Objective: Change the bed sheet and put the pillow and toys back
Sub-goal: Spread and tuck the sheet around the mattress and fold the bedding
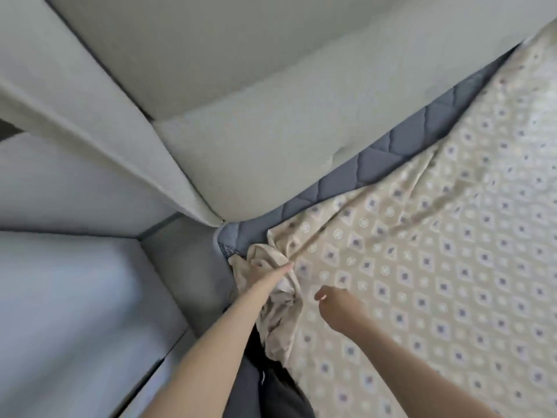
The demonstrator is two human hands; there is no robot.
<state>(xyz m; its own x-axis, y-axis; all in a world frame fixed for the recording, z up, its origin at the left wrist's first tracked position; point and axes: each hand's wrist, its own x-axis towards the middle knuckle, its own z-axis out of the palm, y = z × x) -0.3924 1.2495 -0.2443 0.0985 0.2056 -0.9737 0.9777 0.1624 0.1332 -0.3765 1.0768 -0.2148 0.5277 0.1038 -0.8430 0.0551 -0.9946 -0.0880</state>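
Grey mattress [388, 155], patterned sheet [437, 267] (corner bunched)

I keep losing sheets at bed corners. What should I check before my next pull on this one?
1. Left hand grips the bunched corner of the sheet: ok.
2. Mattress corner covered: not ok, grey quilting shows.
3. Edge along the padded panel covered: not ok, a grey strip lies bare.
4. Sheet lying flat: not ok, creases fan out from the corner.
5. Right hand holding the sheet: cannot tell, blurred.
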